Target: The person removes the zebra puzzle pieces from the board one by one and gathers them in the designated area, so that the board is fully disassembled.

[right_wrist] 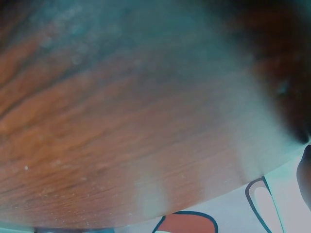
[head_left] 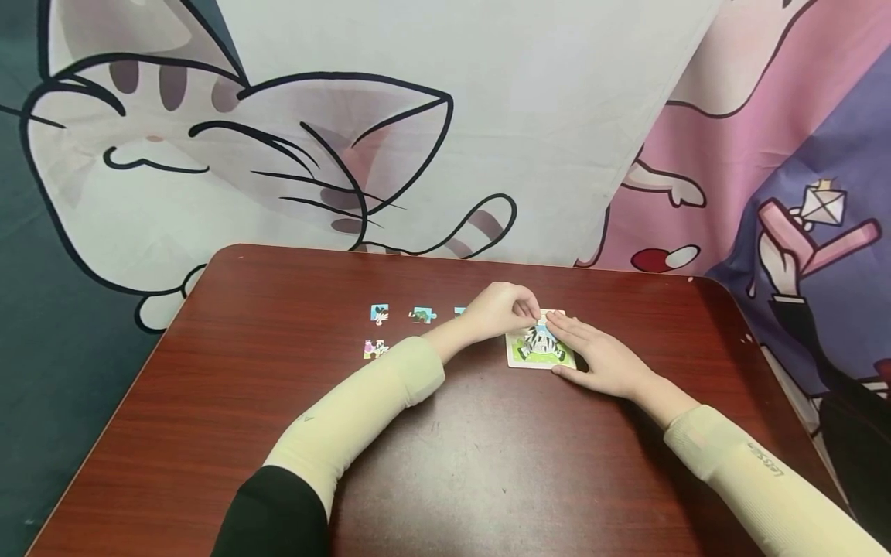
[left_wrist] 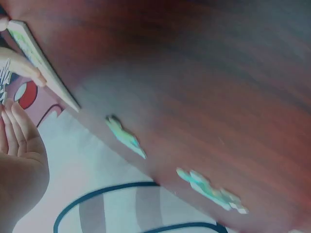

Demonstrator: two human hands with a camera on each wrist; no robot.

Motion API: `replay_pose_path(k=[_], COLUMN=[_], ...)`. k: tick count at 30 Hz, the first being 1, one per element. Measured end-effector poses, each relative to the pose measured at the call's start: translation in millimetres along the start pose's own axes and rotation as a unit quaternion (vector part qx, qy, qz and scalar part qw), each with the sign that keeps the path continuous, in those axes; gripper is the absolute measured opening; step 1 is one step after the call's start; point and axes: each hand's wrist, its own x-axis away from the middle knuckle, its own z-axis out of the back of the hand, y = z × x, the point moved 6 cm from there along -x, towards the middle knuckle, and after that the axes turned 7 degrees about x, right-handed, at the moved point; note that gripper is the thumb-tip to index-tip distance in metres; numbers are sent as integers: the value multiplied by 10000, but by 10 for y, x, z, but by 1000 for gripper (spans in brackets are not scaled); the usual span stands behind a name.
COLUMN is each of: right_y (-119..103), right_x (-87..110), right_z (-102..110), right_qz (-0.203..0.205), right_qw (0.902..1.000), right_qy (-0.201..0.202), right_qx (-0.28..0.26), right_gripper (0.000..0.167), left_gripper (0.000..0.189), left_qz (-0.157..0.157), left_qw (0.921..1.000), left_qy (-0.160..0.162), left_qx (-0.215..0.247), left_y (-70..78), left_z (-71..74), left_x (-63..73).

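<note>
Fitting a striped piece to the zebra board

Desk (head_left: 445,480): brown, wood-grained; carries everything I work with, toward its far side.

Right hand (head_left: 604,357): fingers extended, slightly spread, resting on the board's right side; I see no grip on anything.

Left hand (head_left: 503,313): fingers curled to a near-closed pinch at the board's upper left, apparently holding the striped piece.

Board (head_left: 532,365): flat, pale-rimmed, lying on the desk. Contains a zebra (head_left: 541,343) body on green ground; my fingers hide part of the top, so I cannot tell which gaps remain.

Loose pieces (head_left: 421,315): on the desk, left of the board, in no container; one is partly behind my left hand.

Striped piece (left_wrist: 5,78): at my left fingertips. Judgement: I should steady the rim, match stripes and tabs, then press flat; tilting could lift neighbours.
</note>
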Motion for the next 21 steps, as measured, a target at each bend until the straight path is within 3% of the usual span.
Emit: replay_pose_path(k=[12, 21], right_y=[5, 37], right_x=[-1, -3], right_z=[-19, -36], right_qz=[-80, -207], right_qw=[9999, 9993], right_qy=[-119, -293], right_qx=[18, -35], right_gripper=[80, 83], left_gripper=[5, 5], left_qz=[92, 239], left_qw=[9999, 9997], left_qy=[94, 75], left_qx=[33, -11], left_y=[-76, -223], left_z=[396, 635], left_x=[381, 684])
